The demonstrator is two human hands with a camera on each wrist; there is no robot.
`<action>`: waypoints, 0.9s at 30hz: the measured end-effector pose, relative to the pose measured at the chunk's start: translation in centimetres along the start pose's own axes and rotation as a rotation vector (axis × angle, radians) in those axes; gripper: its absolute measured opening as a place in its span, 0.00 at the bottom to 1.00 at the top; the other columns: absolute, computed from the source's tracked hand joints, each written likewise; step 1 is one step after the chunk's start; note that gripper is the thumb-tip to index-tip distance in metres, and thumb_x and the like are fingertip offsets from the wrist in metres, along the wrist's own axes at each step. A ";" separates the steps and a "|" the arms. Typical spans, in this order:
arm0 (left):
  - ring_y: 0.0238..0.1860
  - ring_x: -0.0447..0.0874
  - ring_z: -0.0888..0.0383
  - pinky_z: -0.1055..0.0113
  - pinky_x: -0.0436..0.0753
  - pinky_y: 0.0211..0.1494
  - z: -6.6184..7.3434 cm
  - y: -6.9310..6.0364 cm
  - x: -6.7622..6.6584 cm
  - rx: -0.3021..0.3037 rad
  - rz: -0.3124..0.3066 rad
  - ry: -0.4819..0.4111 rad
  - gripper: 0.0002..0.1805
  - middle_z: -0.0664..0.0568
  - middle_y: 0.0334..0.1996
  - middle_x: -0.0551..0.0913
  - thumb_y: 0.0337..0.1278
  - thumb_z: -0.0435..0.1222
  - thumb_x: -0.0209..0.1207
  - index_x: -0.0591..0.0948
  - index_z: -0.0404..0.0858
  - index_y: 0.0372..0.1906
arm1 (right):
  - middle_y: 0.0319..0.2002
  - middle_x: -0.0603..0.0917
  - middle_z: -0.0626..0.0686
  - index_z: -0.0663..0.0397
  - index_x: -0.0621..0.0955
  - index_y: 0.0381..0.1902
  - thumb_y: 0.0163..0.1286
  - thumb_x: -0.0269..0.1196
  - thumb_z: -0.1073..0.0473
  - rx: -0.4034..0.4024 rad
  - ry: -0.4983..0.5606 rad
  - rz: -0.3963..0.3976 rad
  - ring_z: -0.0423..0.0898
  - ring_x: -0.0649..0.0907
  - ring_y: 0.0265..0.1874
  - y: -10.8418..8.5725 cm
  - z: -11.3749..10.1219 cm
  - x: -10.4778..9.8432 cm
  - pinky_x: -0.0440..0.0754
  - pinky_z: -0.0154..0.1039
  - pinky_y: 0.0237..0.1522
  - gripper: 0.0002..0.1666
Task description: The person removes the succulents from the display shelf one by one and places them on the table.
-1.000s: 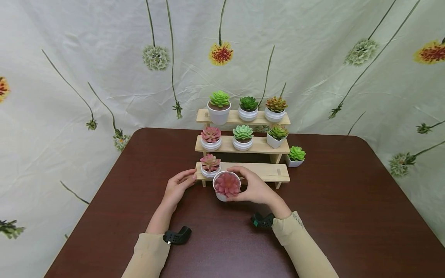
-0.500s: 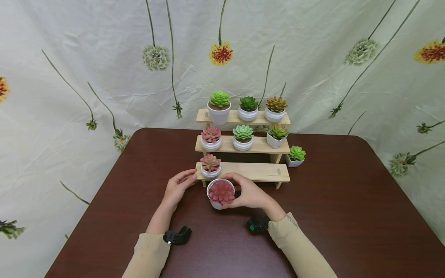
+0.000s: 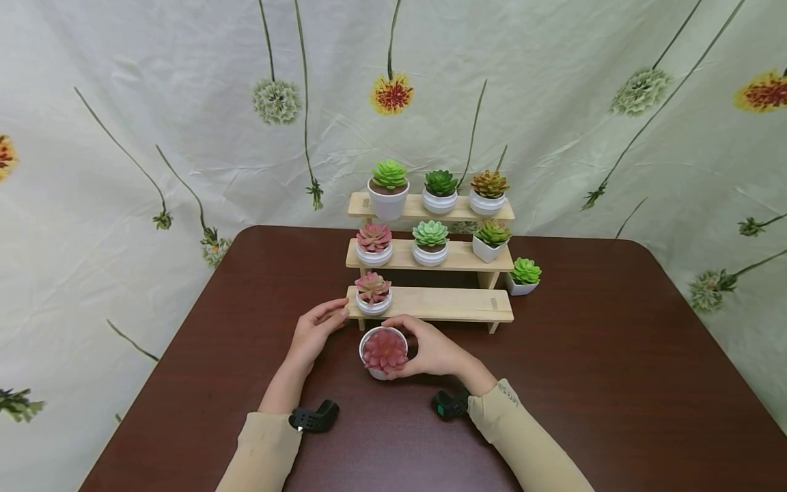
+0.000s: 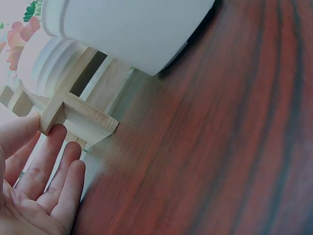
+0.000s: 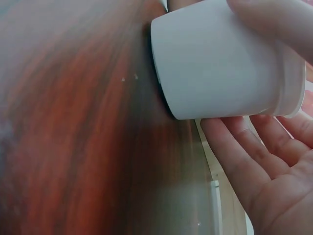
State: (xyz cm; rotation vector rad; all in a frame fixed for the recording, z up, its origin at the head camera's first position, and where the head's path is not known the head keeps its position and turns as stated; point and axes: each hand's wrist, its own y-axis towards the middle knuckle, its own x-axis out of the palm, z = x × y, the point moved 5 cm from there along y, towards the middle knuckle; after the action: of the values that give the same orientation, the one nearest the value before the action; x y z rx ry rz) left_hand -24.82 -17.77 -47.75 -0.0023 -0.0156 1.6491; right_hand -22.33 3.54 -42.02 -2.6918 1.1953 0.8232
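Observation:
A white pot with a dark pink succulent [image 3: 384,350] stands at or just above the table in front of the three-tier wooden stand [image 3: 449,304]. Around its right side curl the thumb and fingers of my right hand [image 3: 433,352]; the right wrist view shows the smooth white pot [image 5: 220,63] between thumb and fingers [image 5: 234,156]. At the bottom board's left end, my left hand [image 3: 315,333] pinches the corner lightly, fingertips against the wood [image 4: 58,110] in the left wrist view. Beside that hand, a pale pink succulent [image 3: 373,290] sits on the bottom board.
Three potted succulents stand on the top board [image 3: 455,211] and three on the middle board [image 3: 399,254]. Right of the stand, a bright green succulent in a white pot [image 3: 525,275] is on the dark red table [image 3: 615,355]. A flower-printed cloth [image 3: 541,109] hangs behind.
My right hand and the dark pink succulent's pot have moved left and toward me, away from the bottom board. My left hand has stayed at the board's end.

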 end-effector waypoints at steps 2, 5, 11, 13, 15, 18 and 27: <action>0.40 0.81 0.65 0.70 0.80 0.47 0.0 0.0 0.0 0.002 -0.001 -0.001 0.19 0.47 0.44 0.83 0.61 0.32 0.59 0.77 0.28 0.55 | 0.53 0.76 0.56 0.63 0.71 0.58 0.42 0.77 0.66 0.001 -0.010 0.006 0.50 0.75 0.53 0.2 1.1 0.2 0.73 0.43 0.57 0.44; 0.40 0.81 0.65 0.70 0.80 0.47 0.1 0.0 0.0 0.007 -0.003 -0.003 0.19 0.46 0.44 0.83 0.61 0.32 0.59 0.77 0.27 0.55 | 0.54 0.76 0.52 0.58 0.71 0.59 0.41 0.79 0.62 0.008 -0.027 0.008 0.47 0.74 0.54 0.4 2.4 0.4 0.72 0.41 0.58 0.46; 0.40 0.81 0.65 0.70 0.81 0.47 0.1 -0.1 0.0 0.011 0.000 0.009 0.19 0.47 0.43 0.83 0.61 0.32 0.59 0.77 0.28 0.55 | 0.57 0.74 0.51 0.56 0.68 0.61 0.42 0.79 0.55 0.023 -0.061 -0.024 0.45 0.73 0.57 0.3 2.3 0.2 0.70 0.42 0.60 0.49; 0.40 0.81 0.65 0.70 0.81 0.47 0.1 -0.1 0.0 0.013 0.001 0.010 0.19 0.47 0.43 0.83 0.61 0.32 0.59 0.77 0.28 0.55 | 0.57 0.74 0.52 0.56 0.67 0.63 0.43 0.79 0.55 0.027 -0.071 -0.037 0.46 0.73 0.56 0.2 2.1 -0.1 0.70 0.44 0.60 0.50; 0.40 0.81 0.65 0.69 0.81 0.47 0.2 -0.1 0.0 0.017 0.001 0.004 0.19 0.47 0.43 0.83 0.61 0.31 0.59 0.77 0.28 0.55 | 0.56 0.75 0.53 0.58 0.67 0.63 0.43 0.78 0.57 0.022 -0.065 -0.045 0.46 0.74 0.55 0.1 1.9 -0.4 0.71 0.45 0.59 0.50; 0.40 0.81 0.65 0.69 0.81 0.48 0.2 -0.1 0.1 0.018 -0.002 -0.004 0.19 0.46 0.44 0.83 0.61 0.31 0.59 0.76 0.27 0.55 | 0.52 0.77 0.52 0.60 0.68 0.63 0.44 0.77 0.62 0.014 -0.031 -0.065 0.46 0.76 0.53 0.0 1.8 -1.1 0.73 0.45 0.58 0.48; 0.41 0.81 0.65 0.70 0.80 0.48 0.1 -0.2 0.1 0.009 0.002 0.001 0.19 0.46 0.45 0.82 0.60 0.32 0.59 0.77 0.28 0.55 | 0.52 0.75 0.64 0.65 0.69 0.61 0.50 0.72 0.68 0.002 0.054 -0.049 0.57 0.77 0.52 -0.7 1.1 -3.4 0.74 0.48 0.57 0.40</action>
State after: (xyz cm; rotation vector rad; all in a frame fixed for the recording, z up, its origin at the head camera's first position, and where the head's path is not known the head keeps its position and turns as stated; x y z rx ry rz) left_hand -24.64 -17.71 -47.61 0.0039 -0.0071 1.6510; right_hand -24.15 6.60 -41.36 -2.7470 1.1357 0.7470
